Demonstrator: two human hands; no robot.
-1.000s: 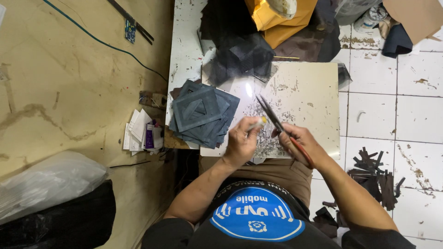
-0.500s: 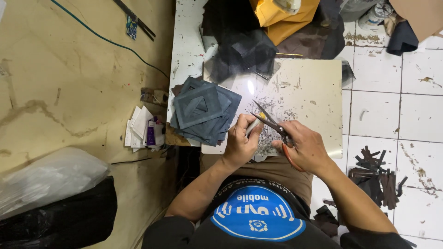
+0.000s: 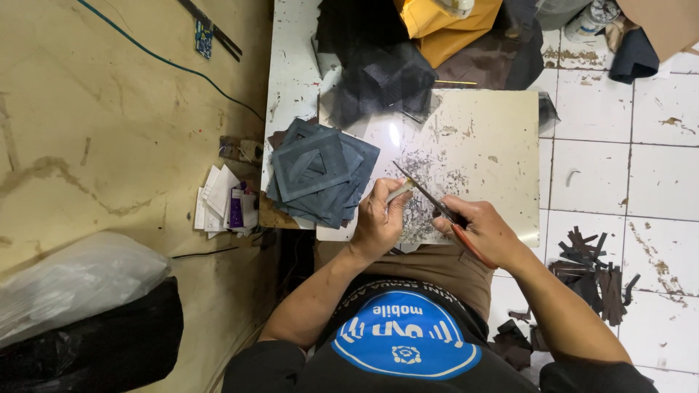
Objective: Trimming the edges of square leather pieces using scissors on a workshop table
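The right hand [image 3: 486, 231] grips red-handled scissors [image 3: 435, 206], their blades now angled lower than a second ago and meeting the small pale strip [image 3: 400, 191] pinched in the left hand [image 3: 378, 222] above the scratched surface [image 3: 473, 153]. Beyond, the stack of dark squares [image 3: 320, 175] has not moved.

Stack of cut squares [image 3: 318, 173] on board [image 3: 495, 145] at left, scissors [image 3: 437, 207] right of it, scraps [image 3: 593, 269] on floor at right.
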